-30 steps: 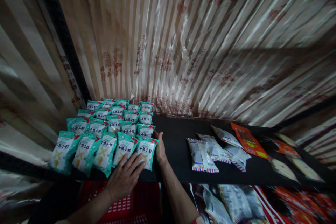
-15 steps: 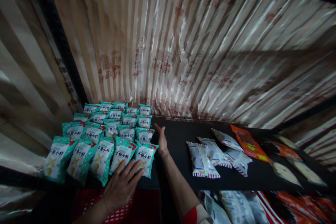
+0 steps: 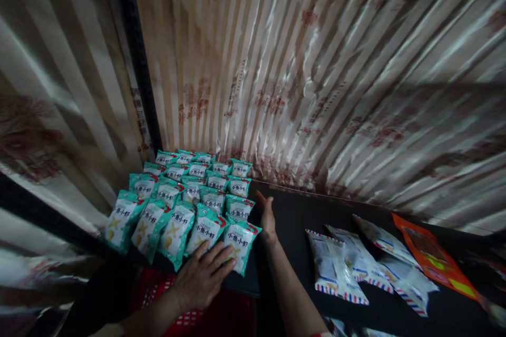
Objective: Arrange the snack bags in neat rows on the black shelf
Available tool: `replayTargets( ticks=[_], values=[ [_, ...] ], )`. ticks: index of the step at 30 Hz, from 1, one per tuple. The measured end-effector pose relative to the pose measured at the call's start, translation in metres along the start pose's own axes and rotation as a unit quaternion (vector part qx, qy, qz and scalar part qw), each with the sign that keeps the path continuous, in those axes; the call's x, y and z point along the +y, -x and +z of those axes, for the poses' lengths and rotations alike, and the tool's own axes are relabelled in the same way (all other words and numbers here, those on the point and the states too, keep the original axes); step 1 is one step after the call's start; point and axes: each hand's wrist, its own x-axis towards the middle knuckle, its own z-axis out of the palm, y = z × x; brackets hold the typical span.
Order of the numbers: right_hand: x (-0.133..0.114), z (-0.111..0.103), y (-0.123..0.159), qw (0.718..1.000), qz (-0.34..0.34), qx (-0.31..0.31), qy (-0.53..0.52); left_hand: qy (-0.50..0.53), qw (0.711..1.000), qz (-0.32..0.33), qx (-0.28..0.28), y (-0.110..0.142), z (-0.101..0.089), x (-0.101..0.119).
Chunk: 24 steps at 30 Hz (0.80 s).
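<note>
Left grip [image 3: 203, 280]: flat, fingers long and a little fanned, nothing clasped. Fingertips lie over the lower fronts of the two rightmost teal packets [image 3: 172, 229] in the front row. Thumb hard to make out; can't tell how firmly it presses.

Right grip [image 3: 268, 221]: wide, hand on edge, palm toward the teal block, thumb up and apart from the fingers. Sits just beside the block's right end; can't tell if skin meets plastic.

Teal packets are on the black shelf [image 3: 284, 268], mostly ahead of the left grip and to its left, all left of the right grip. Rows run back from the fingertips, front row five across, leaning back, printed faces up toward the camera.

Right of the right grip, past a bare strip of shelf: four striped packets [image 3: 332, 268], white with red-blue ends, bunched at mixed angles. Beyond them, farther right, an orange packet [image 3: 435, 258] lying slantwise.

Below the left grip, under shelf level: red basket [image 3: 190, 318], perforated, partly covered by the forearm. Behind everything, well beyond both grips: creased striped sheeting [image 3: 308, 89] with red print. Black upright [image 3: 138, 52] at the back, left of both grips.
</note>
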Motion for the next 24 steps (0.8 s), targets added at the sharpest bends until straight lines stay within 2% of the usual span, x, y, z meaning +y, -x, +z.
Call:
replayTargets(
  ticks=[2, 7, 11, 14, 19, 21, 24],
  values=[
    [-0.004, -0.005, 0.024, 1.000, 0.017, 0.011, -0.003, 0.002, 1.000, -0.004, -0.002, 0.001, 0.000, 0.000],
    [-0.002, -0.014, 0.102, 0.990, -0.060, 0.090, 0.089, 0.012, 1.000, -0.007, -0.015, 0.003, -0.003, -0.001],
    [0.013, -0.016, 0.159, 0.976, -0.099, 0.079, 0.177, 0.019, 1.000, -0.015, 0.006, 0.003, -0.009, -0.002],
    [0.025, -0.014, 0.186, 0.959, -0.151, 0.050, 0.233, 0.020, 0.999, -0.028, 0.016, 0.005, -0.015, 0.000],
    [0.027, -0.006, 0.210, 0.911, -0.250, -0.015, 0.329, 0.019, 0.991, -0.131, 0.017, 0.033, -0.028, 0.012],
    [0.023, 0.000, 0.216, 0.900, -0.268, -0.032, 0.343, 0.022, 0.981, -0.189, 0.025, 0.052, -0.036, 0.017],
    [0.019, 0.011, 0.224, 0.894, -0.276, -0.049, 0.350, 0.021, 0.952, -0.302, 0.036, 0.079, -0.049, 0.019]
  ],
)
